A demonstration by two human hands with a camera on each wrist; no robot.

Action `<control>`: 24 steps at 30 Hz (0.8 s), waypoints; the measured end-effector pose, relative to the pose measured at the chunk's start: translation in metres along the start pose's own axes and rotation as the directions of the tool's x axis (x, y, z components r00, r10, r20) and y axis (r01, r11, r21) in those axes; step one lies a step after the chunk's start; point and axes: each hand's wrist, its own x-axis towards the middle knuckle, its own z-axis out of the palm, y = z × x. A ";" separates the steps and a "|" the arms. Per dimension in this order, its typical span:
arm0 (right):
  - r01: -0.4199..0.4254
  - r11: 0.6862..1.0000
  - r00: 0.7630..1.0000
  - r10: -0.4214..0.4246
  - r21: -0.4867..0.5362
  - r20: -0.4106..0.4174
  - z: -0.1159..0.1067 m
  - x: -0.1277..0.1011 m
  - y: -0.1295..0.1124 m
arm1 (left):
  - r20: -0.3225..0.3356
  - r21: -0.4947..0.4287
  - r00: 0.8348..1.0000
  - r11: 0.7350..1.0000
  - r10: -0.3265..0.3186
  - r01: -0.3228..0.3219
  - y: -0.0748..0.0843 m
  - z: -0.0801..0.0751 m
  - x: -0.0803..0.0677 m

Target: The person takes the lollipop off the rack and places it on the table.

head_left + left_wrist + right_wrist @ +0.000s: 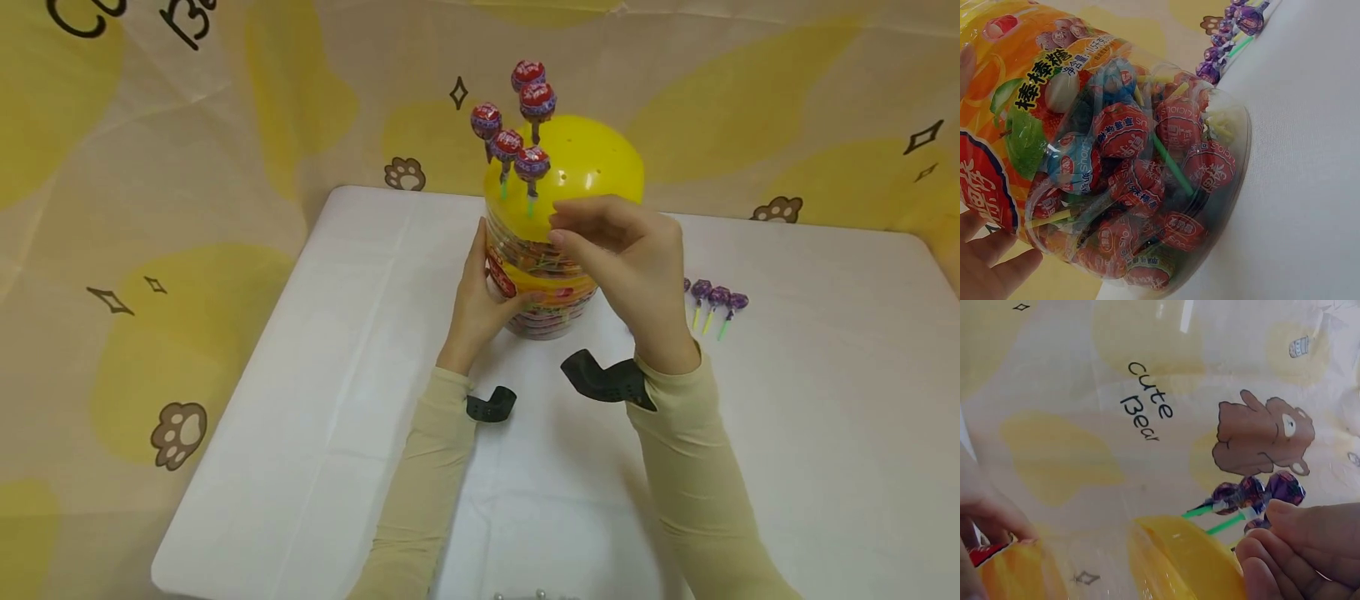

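Hands at the lollipop tub, left steadying, right at the lid.

We see our left hand [480, 304] curled against the side of the clear tub [542, 283], which stands on the white surface [315, 375]; our right hand [626, 258] has its fingers bent at the yellow lid [592, 162], but we cannot tell whether it holds anything. Only the left wrist view shows the tub's orange label with Chinese characters and the red-wrapped lollipops packed inside. Beyond, five lollipops [517, 125] stand in the lid's holes, and purple lollipops [716, 302] lie to the right. Only the right wrist view reads "Cute Bear" [1146, 409] on the backdrop.
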 end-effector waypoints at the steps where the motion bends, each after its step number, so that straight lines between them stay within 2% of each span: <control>1: 0.002 1.000 1.000 -0.002 0.003 -0.008 0.002 0.002 0.000 | 0.001 0.000 1.000 1.000 0.004 -0.004 0.000 0.000 0.000; 7: 0.041 0.998 0.998 -0.039 0.045 -0.045 0.012 0.010 -0.002 | 0.001 0.011 1.000 1.000 0.003 -0.003 0.001 0.001 0.000; 12: 0.093 0.995 0.994 -0.091 0.023 -0.067 0.018 0.014 -0.003 | -0.001 0.017 1.000 1.000 0.006 -0.006 0.001 0.002 0.000; 24: 0.059 0.996 0.990 -0.066 -0.060 -0.128 0.026 0.023 -0.002 | -0.002 0.008 1.000 1.000 -0.016 0.016 0.001 0.000 0.000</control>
